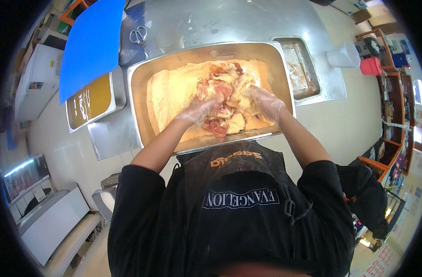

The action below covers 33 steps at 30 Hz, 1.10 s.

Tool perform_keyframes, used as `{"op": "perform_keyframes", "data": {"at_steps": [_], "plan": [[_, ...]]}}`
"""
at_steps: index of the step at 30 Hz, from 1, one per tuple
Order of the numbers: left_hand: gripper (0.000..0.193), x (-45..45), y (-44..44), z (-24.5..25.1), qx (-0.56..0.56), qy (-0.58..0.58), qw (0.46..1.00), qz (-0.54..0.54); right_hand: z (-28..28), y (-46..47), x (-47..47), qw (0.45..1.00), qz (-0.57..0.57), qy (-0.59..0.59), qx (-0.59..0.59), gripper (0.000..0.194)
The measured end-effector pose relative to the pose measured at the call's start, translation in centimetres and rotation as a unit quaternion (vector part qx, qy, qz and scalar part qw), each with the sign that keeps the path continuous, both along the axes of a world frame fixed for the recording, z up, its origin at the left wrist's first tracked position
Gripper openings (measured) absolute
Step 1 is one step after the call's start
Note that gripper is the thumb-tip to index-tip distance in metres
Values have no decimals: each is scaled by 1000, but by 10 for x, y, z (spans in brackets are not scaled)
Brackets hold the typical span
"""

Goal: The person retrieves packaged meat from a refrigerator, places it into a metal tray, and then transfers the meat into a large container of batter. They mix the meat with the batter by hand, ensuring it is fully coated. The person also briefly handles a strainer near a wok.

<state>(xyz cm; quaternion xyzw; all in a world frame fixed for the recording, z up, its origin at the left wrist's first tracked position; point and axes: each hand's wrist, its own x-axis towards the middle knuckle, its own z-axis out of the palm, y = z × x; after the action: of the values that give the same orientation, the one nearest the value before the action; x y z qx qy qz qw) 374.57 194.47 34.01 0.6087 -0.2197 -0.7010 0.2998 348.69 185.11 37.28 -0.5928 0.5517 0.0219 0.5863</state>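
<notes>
A large steel pan (pixel 289 79) on the metal table holds pale breading flour (pixel 167 88) and several pieces of reddish raw meat (pixel 216 126), partly coated. My left hand (pixel 199 109), in a clear thin glove, is at the left side of the meat pile, its fingers blurred against the pieces. On the pile's right side, my right hand (pixel 268 102), gloved the same way, touches floury meat. Blur and flour hide the fingertips of both hands, so whether either grips a piece cannot be told.
Scissors (pixel 139 36) and a translucent container (pixel 170 39) lie beyond the pan. At left, a blue board (pixel 93 45) partly covers a tray of yellow liquid (pixel 93 104). A soiled steel tray (pixel 301 69), a white translucent bucket (pixel 343 55) and a red container (pixel 371 65) are at right.
</notes>
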Motion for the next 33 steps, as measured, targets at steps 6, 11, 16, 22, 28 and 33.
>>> {"op": "perform_keyframes", "data": {"at_steps": [6,11,16,22,28,33], "plan": [[94,55,27,34,-124,-29,986,-112,28,-25,-16,945,228,91,-216,31],[87,53,18,-1,34,-366,891,-266,-38,-48,3,687,634,213,-283,31],[84,18,16,-37,113,72,991,-4,-56,-10,18,964,134,212,91,68],[71,8,2,-36,35,8,988,-151,-22,4,22,991,54,53,109,68],[57,42,9,-37,-217,-152,951,-159,4,-35,-27,975,118,38,-186,55],[63,81,-51,-65,-69,-440,887,-121,-34,-108,37,959,56,213,-178,51]]}}
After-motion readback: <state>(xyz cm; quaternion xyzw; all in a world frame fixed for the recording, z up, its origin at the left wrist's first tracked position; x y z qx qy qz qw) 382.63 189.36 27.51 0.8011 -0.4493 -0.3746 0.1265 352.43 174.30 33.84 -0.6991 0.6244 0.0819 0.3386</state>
